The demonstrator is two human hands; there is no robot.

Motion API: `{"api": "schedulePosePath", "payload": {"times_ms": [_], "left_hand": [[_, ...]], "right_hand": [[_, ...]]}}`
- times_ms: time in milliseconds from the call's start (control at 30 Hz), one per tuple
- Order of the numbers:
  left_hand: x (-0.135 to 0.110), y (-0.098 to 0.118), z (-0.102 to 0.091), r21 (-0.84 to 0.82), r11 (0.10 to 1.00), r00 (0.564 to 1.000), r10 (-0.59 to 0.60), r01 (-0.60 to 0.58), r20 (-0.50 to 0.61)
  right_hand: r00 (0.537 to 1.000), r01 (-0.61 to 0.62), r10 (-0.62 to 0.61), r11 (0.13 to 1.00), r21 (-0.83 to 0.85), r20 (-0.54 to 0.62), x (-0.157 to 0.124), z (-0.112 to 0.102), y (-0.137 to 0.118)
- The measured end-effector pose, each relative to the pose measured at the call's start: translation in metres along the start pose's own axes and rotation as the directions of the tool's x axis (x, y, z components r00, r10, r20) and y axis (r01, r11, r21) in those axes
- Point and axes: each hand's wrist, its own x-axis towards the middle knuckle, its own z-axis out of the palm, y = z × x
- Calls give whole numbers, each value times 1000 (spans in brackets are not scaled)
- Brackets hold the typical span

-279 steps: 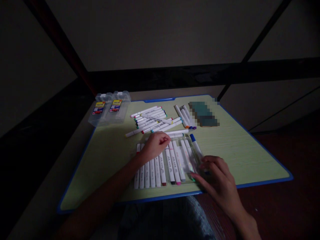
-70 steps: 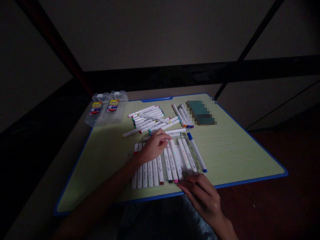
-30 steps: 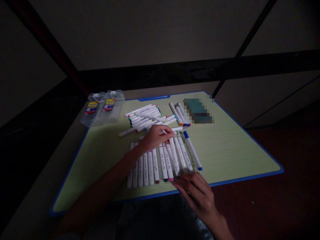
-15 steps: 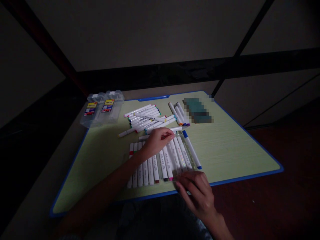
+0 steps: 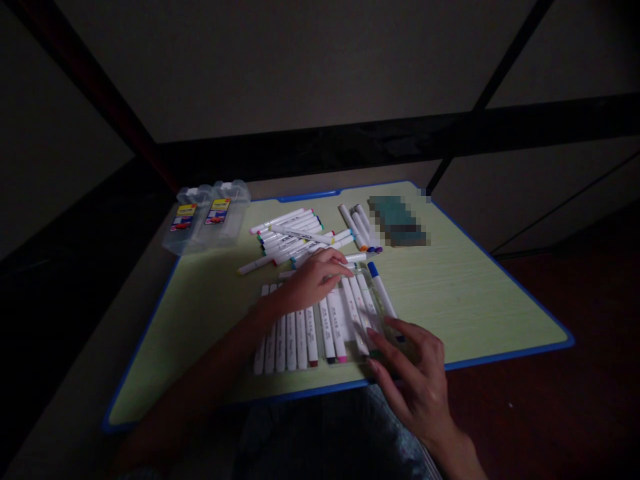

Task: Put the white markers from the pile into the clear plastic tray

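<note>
A row of white markers [image 5: 300, 330] lies side by side near the front of the green table [image 5: 465, 293]. My left hand [image 5: 313, 280] rests with its fingers curled on the far ends of these markers, pressing on them. My right hand [image 5: 417, 377] hovers at the near right end of the row with fingers spread and loosely bent, its fingertips at the rightmost markers. A blue-capped marker [image 5: 381, 293] lies along the row's right side, partly hidden by my right hand. Whether the markers sit in a clear tray is hard to tell.
A loose pile of markers [image 5: 295, 240] lies behind the row, with a few more markers [image 5: 357, 227] to its right beside a blurred teal object [image 5: 397, 220]. Two clear plastic cases [image 5: 207, 213] stand at the far left corner. The table's blue edge [image 5: 500, 353] is close to my right hand.
My right hand has moved from the front edge of the table up and right onto the near end of the rightmost markers, with its fingers opened. My left hand stays on the row's far end.
</note>
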Motion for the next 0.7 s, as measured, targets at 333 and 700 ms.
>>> {"api": "schedulePosePath", "payload": {"times_ms": [333,700], "left_hand": [[-9,-4,0,80,991,986,93,-105,138],[-11,-4,2,61,986,985,148,-154,93]], "right_hand": [[990,132,-130,991,-30,59,-4,1,10],[971,239,-239,966,96,-7,-7,-2,14]]}}
